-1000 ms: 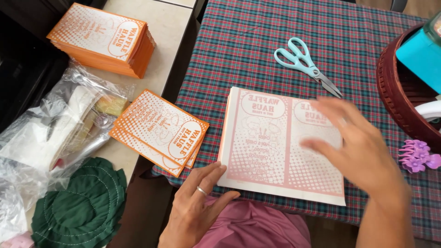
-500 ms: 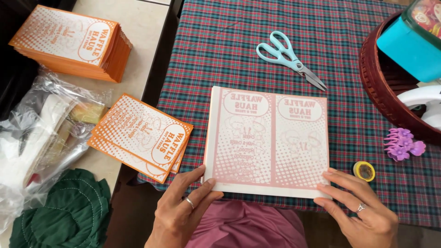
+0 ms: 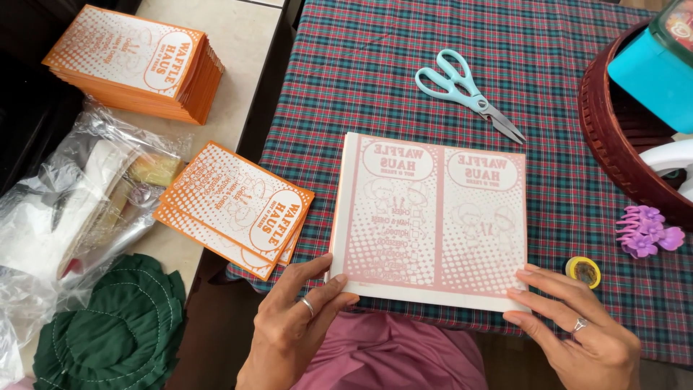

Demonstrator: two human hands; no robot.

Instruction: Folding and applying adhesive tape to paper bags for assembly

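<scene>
A stack of pale pink printed paper sheets [image 3: 430,220] lies flat on the plaid tablecloth [image 3: 375,79], each sheet showing two panels side by side. My left hand [image 3: 296,318] touches the stack's near left corner with its fingers spread, a ring on one finger. At the near right corner my right hand [image 3: 577,332] rests its fingertips on the stack's edge, also with a ring. Neither hand grips anything. Blue-handled scissors [image 3: 469,94] lie beyond the stack.
Small orange printed bags [image 3: 238,209] lie to the left, a taller orange pile [image 3: 137,61] farther back. Clear plastic bags [image 3: 72,209] and green cloth [image 3: 115,332] sit at left. At right are a dark red basket [image 3: 613,137], a purple hair clip [image 3: 646,231] and a yellow tape roll [image 3: 583,271].
My right hand has come off the top of the pink stack and gone to its near right corner. The view has shifted slightly; the stack sits squared between both hands.
</scene>
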